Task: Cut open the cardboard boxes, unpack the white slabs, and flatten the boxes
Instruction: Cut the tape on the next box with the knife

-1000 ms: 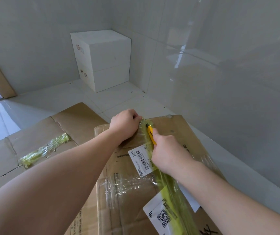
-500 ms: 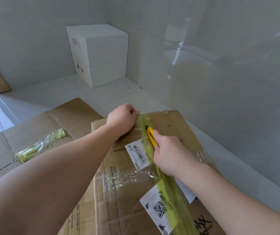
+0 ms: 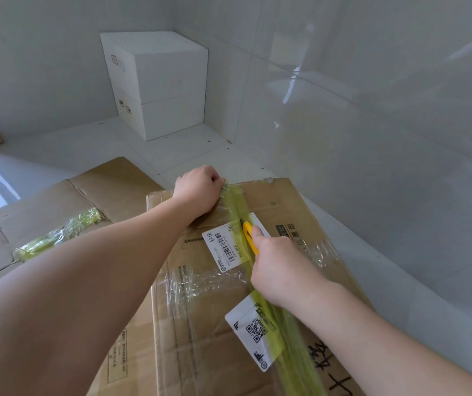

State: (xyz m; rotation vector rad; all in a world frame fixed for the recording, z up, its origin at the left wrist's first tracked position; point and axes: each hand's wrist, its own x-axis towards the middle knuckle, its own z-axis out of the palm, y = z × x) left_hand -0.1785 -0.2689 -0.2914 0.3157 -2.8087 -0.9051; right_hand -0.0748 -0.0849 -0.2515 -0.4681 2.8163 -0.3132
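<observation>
On the box top: the right hand (image 3: 279,267) grips a yellow knife (image 3: 249,237), its tip on the green tape (image 3: 239,202) along the centre seam of the cardboard box (image 3: 300,218)
Left hand: the left hand (image 3: 197,190) is a curled fist pressed on the far end of the box, just beside the tape; whether it pinches anything I cannot tell
Risk: the blade may snag on the barcode label (image 3: 226,247) it crosses, or sink too deep and mark whatever is packed inside
Risk to fingers: a slip along the seam could run towards the left fist
Around: flattened cardboard (image 3: 58,201) with crumpled tape (image 3: 58,235) lies to the left; white slabs (image 3: 160,84) are stacked in the corner
In the way: clear film (image 3: 209,284) and a QR label (image 3: 253,330) cover the seam nearer the person
</observation>
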